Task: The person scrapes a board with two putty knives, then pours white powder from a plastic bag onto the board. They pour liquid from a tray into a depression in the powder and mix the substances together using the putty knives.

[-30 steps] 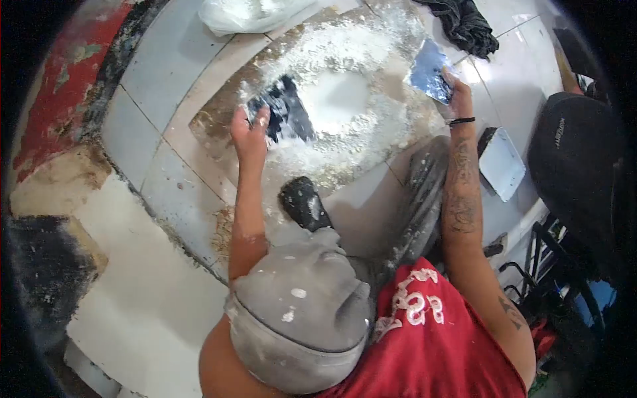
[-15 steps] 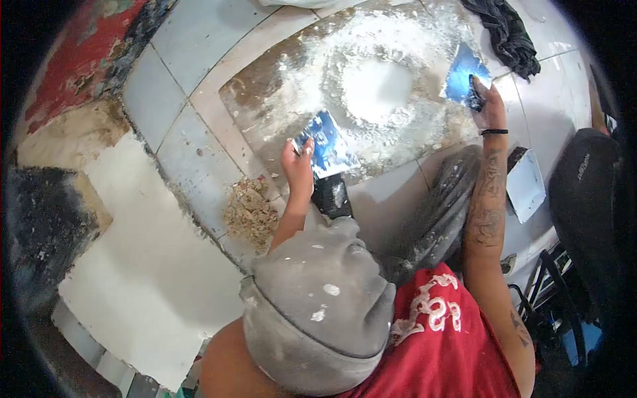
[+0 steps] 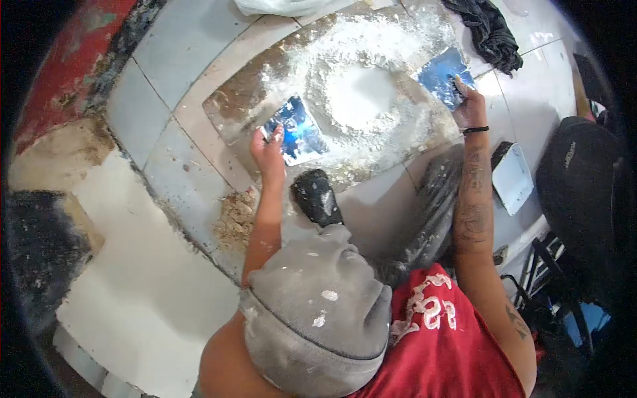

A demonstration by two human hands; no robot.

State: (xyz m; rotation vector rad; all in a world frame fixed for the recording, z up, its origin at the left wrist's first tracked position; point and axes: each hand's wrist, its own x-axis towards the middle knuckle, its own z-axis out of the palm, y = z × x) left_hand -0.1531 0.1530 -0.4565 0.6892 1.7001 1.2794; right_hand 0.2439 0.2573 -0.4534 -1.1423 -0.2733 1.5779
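My left hand [image 3: 269, 154] is closed around a wide putty knife [image 3: 302, 136], its shiny blade smeared with white and held over the near left part of a worn brown board [image 3: 232, 109]. At the board's far right, my right hand [image 3: 472, 109] grips a second wide putty knife [image 3: 441, 76], its blade at the outer edge of the powder. White powder [image 3: 391, 33] lies in a rough ring between the two blades. A smooth white pool [image 3: 365, 96] fills the ring's middle. A black shoe [image 3: 317, 196] spotted with white rests at the board's near edge.
Crumbly rubble [image 3: 233, 222] is heaped left of my forearm. A dark cloth [image 3: 488, 36] lies beyond the board's right corner. On the right are a pale tray [image 3: 513, 179] and a large black case [image 3: 574, 166]. A white surface [image 3: 142, 259] borders the tiles at left.
The left putty knife has moved left and away from me, uncovering the shoe. The right one has shifted slightly left, nearer the powder. The whole view has shifted a little.
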